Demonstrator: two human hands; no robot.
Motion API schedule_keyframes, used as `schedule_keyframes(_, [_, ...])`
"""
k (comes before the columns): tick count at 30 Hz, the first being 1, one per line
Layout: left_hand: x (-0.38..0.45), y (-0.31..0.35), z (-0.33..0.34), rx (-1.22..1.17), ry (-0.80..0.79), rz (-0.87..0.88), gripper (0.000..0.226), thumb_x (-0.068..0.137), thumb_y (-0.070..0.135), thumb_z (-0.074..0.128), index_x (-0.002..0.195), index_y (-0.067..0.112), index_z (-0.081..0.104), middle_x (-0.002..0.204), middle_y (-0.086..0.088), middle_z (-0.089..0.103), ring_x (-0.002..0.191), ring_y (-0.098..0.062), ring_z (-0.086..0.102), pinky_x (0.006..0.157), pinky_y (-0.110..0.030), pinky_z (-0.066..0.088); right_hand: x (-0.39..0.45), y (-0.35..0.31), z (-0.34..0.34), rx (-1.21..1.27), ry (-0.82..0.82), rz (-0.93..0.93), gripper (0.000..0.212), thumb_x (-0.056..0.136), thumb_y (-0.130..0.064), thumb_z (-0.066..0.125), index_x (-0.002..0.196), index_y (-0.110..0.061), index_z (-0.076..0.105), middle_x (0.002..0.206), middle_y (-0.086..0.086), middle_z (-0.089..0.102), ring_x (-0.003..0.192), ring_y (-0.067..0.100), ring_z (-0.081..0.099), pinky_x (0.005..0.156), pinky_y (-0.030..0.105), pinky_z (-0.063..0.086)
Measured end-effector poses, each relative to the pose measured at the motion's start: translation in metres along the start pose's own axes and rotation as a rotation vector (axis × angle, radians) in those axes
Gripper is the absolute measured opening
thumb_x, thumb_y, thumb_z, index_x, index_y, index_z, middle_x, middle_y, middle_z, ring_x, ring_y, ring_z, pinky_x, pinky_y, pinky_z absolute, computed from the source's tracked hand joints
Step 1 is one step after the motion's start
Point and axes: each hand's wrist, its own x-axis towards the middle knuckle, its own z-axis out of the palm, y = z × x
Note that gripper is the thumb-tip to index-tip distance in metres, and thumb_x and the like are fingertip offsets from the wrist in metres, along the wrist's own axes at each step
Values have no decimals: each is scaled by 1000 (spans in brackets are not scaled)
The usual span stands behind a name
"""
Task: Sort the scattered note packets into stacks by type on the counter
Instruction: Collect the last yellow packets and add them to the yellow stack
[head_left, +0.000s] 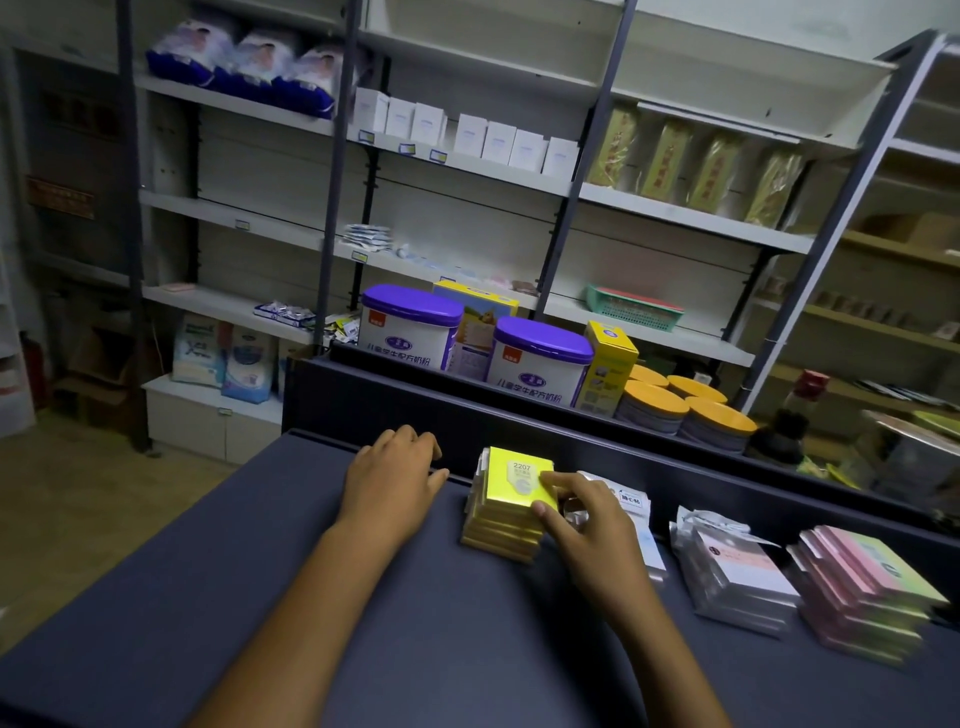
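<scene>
- Four packet stacks on dark blue tabletop (441, 597).
- Right hand (582, 514) pinches top glossy yellow rectangular packet (517, 478) of yellow stack (501, 525).
- Left hand (395, 478) relaxed, seemingly resting on tabletop.

A dark blue-grey surface (441, 649) carries four stacks of flat packets in a row near its raised back edge. From left to right sit a yellow stack (506, 512), a white stack (636, 525) partly hidden just beside it, a stack of clear-wrapped white and pink packets (737, 582), and a pink and green stack (867, 592) close to the right end. The left hand (392, 480) rests on the surface beside the yellow stack.
</scene>
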Motion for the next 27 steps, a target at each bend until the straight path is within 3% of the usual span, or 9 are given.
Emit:
schedule_keyframes(4, [-2, 9, -1, -48, 39, 15, 26, 96, 38, 53, 119, 26, 56, 118, 6, 58, 110, -13, 53, 87, -29, 46, -9, -2, -18, -14, 63, -69, 30, 88, -24, 73, 116, -31, 62, 109, -10, 58, 103, -7, 54, 81, 8, 40])
schedule_keyframes(10, [-4, 48, -11, -103, 88, 119, 23, 95, 39, 55, 115, 28, 58, 112, 8, 59, 104, -12, 54, 82, -28, 43, -34, 17, -83, -293, 8, -44, 36, 92, -37, 67, 124, -28, 55, 119, -12, 52, 112, 8, 53, 93, 32, 48])
schedule_keyframes(16, [-18, 126, -11, -117, -28, 262, 26, 94, 45, 53, 115, 31, 57, 114, 8, 59, 109, -14, 53, 87, -30, 44, -74, 48, -150, -595, -71, 90, 44, 95, -47, 56, 133, -27, 47, 133, -7, 48, 127, 15, 45, 96, 32, 44])
schedule_keyframes(22, [-51, 219, -2, -102, -164, 419, 31, 94, 49, 50, 118, 29, 55, 119, 4, 58, 116, -18, 52, 88, -35, 47, -132, 79, -222, -695, -61, 227, 43, 96, -54, 50, 129, -26, 47, 132, -5, 50, 125, 17, 46, 95, 33, 45])
schedule_keyframes(27, [-90, 294, 1, -121, -234, 482, 33, 93, 49, 51, 118, 28, 55, 122, 4, 56, 117, -20, 52, 87, -36, 47, -188, 101, -288, -716, -46, 325, 52, 98, -55, 47, 139, -23, 42, 139, -3, 48, 130, 17, 43, 100, 34, 45])
